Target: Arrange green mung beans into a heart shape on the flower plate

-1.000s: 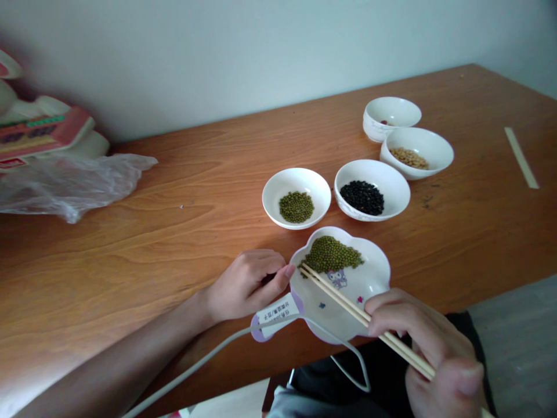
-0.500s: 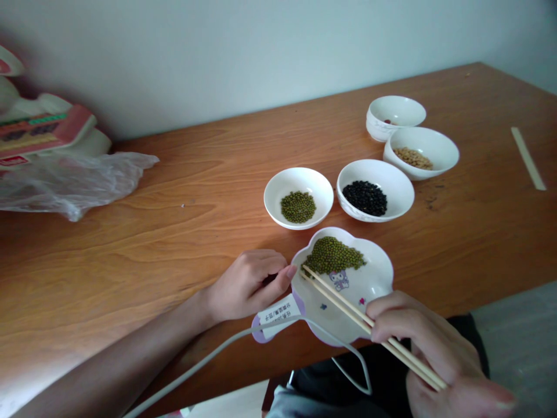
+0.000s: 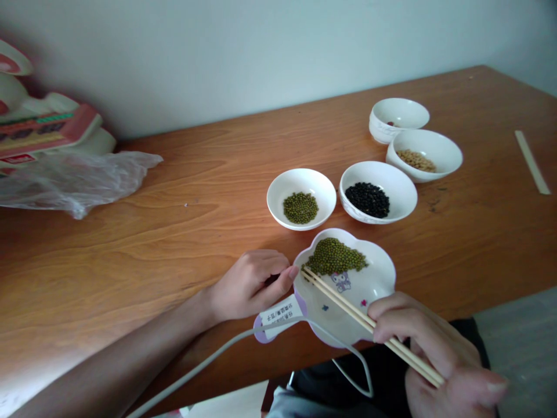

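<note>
Little had shifted since half a second earlier: the right hand (image 3: 429,354) gripped chopsticks (image 3: 348,302), tips at the mung-bean pile (image 3: 335,256) at 12 o'clock on the flower-shaped dish (image 3: 378,278); the left hand (image 3: 248,283), fingers curled, steadied the rim at 9 o'clock. Beans risked scattering if the overhanging dish tipped.

My left hand (image 3: 249,283) and right hand (image 3: 430,354) were bare, without rings or gloves. Both forearms were uncovered, no sleeve was visible. My nails were short and plain. On my lap I wore dark clothing (image 3: 383,371).
</note>
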A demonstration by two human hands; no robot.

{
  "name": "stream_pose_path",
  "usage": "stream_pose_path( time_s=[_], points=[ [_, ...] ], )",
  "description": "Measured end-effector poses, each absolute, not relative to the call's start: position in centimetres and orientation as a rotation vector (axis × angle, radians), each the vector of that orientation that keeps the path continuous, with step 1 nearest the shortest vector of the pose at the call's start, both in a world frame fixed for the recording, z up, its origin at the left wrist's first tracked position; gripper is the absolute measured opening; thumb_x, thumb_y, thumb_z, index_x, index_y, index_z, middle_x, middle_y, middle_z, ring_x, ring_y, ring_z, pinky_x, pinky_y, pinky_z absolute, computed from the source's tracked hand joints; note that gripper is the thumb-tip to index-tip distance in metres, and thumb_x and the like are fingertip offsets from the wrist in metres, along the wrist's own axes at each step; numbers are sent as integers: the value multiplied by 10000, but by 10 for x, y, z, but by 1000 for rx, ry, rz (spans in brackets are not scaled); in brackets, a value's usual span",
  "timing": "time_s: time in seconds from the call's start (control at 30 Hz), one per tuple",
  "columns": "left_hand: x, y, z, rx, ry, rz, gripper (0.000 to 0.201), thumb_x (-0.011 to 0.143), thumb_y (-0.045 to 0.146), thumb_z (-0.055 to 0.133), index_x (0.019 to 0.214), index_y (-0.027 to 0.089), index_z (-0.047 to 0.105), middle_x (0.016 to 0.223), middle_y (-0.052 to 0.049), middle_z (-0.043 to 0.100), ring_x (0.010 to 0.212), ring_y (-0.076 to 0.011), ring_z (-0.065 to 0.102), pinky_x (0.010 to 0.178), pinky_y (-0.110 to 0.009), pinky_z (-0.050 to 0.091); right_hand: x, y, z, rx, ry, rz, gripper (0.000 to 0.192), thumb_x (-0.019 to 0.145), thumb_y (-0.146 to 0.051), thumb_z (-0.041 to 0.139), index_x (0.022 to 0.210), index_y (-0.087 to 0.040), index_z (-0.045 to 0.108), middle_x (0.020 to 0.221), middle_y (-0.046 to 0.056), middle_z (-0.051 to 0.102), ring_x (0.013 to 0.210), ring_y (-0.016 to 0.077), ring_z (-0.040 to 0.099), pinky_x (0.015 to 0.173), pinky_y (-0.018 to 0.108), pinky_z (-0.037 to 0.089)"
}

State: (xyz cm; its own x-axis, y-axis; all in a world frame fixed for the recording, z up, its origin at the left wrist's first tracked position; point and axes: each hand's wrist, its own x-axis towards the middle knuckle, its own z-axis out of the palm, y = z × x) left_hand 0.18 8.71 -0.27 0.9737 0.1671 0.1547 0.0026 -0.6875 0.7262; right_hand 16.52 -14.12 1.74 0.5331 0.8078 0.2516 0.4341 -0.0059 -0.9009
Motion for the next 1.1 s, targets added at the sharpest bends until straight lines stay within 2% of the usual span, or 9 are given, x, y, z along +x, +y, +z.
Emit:
stream_pose_path(
  time_s=[0.3,0.6,0.87,1.1],
  points=[
    [2,87,-6,2307,115,275,312,1033,187,460,722,164,465,673,25,472,625,-86,418,611,-254,337,162,-140,15,-1580,-986,448,773,916,-801,205,722,-244,705,777,56,726,758,238,707,638,318,528],
    [0,87,-6,2301,123,270,310,1034,192,464,725,165,460,673,28,469,621,-84,417,612,-253,335,164,-138,14,-1588,-999,388,728,984,-700,198,713,-244,696,765,47,722,741,207,702,621,285,526],
    [2,87,-6,2310,127,282,309,1034,186,461,726,166,462,671,27,473,621,-86,419,615,-258,335,158,-129,28,-1609,-897,303,790,945,-762,201,603,-238,682,635,26,689,607,177,667,572,273,510],
    [0,86,-7,2323,135,268,302,1032,191,465,731,168,479,670,28,473,629,-92,428,620,-263,349,159,-128,28,-1591,-917,312,797,927,-786,204,605,-233,679,636,40,687,598,194,666,546,292,500]
  ],
)
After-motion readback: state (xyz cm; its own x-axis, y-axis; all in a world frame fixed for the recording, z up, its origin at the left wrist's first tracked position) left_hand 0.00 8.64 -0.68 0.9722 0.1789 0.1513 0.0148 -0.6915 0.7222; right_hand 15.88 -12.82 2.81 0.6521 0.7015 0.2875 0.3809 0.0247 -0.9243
